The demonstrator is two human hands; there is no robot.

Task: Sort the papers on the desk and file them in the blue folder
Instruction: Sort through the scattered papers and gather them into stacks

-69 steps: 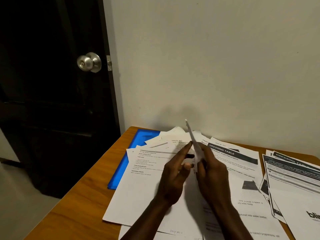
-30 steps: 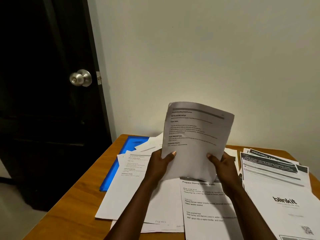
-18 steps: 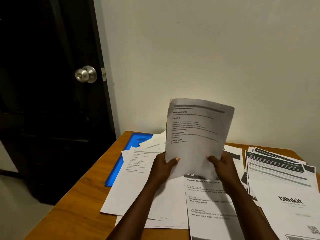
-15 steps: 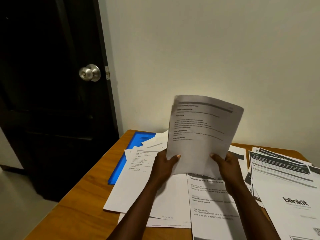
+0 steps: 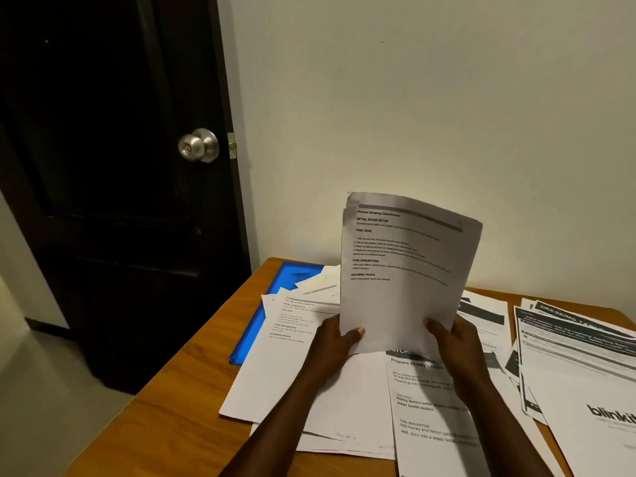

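White printed sheet (image 5: 406, 270), held upright above the wooden desk (image 5: 165, 414), its lower edge just over the papers lying there. It carries a grey header band and black headings reading "INITIAL SCENE SETUP", "TASK GOAL", "TASK DESCRIPTION" and "REQUIRED PROPS". The lower half is blank. The paper bows gently, and the top left corner is slightly creased.

Left hand (image 5: 332, 346): grips the sheet's lower left corner, thumb laid across the front face, fingers curled behind.

Right hand (image 5: 454, 342): grips the lower right edge, thumb on the front, fingers hidden behind the paper.

Blue folder (image 5: 275, 290): lies flat at the far left corner of the desk, near the wall (image 5: 413, 98). Loose papers (image 5: 296, 356) cover most of it; only its left edge and far corner show.

The loose papers overlap across the desk in no visible order. A sheet headed "Prepare Honey Lemon" (image 5: 430, 418) lies directly below the hands. To the right sits a fanned stack topped by a dark-bannered page (image 5: 578, 335) reading "DRESSING", the rest of the title unclear. A page with a "blinkit" logo (image 5: 592, 418) lies over that stack's near end at the right edge of view.

Left of the desk stands a dark door (image 5: 103, 201) with a round metal knob (image 5: 199, 145).
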